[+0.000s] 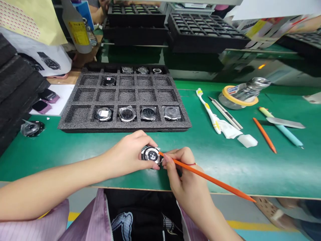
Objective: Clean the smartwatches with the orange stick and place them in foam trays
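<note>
Between the thumb and fingers of my left hand (134, 152) is a round watch case (151, 155), its back with a dark sensor window facing up. My right hand (187, 170) grips a long orange plastic pry stick (210, 179) like a pen. The stick's tip touches or nearly touches the right rim of the case back. Just beyond my hands lies a grey foam tray (125, 125) with square pockets. Several watch cases sit in its front row, some under clear film, such as one round watch case (171, 112) at the right end.
On the right lie a toothbrush (208, 110), a second orange stick (264, 135), a blue pen (288, 132), a metal blade (286, 122) and a yellow-rimmed tub (232, 102). A wrapped watch (32, 128) lies left of the tray. Black foam trays (205, 43) stand behind.
</note>
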A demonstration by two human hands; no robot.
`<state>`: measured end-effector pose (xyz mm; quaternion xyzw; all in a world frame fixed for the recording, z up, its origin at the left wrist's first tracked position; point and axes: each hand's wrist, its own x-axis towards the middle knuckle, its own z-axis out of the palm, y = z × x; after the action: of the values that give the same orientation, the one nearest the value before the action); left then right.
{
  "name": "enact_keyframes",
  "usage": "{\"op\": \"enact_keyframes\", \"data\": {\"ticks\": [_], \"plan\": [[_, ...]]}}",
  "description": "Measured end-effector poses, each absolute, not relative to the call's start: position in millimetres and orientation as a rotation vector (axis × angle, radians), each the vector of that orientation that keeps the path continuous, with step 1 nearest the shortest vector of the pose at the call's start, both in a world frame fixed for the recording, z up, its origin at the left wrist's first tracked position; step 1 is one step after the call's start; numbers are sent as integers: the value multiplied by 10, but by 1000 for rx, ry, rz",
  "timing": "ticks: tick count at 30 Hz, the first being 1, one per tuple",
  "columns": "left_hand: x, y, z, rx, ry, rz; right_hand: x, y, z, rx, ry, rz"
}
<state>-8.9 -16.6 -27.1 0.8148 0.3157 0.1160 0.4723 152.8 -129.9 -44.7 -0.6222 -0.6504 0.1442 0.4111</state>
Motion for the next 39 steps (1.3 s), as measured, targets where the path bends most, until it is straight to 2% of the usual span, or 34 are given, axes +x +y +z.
{"op": "enact_keyframes", "data": {"ticks": [9,16,18,23,28,36,37,39], "plan": [[-101,-173,-256,2021,786,255,1506,-1300,-496,-1508,-1578,381],[-123,-184,-226,2087,797,235,1812,-1306,-543,-1467,-1347,682],[-120,-188,-228,2065,834,217,2084,-1238,-500,-1536,-1346,550],[-72,-197,-249,2000,898,224,2825,-839,-367,-1906,-1419,-24],[-65,-188,-251,1946,906,231,3141,-358,-438,-2142,-1761,-263],[-64,-157,-215,1735,932,159,3055,-494,-181,-1954,-1819,-234],[-59,-152,-215,1679,934,153,2932,-609,-150,-1912,-1818,-197],[-49,-146,-217,1595,935,147,2650,-879,-136,-1765,-1852,104]]}}
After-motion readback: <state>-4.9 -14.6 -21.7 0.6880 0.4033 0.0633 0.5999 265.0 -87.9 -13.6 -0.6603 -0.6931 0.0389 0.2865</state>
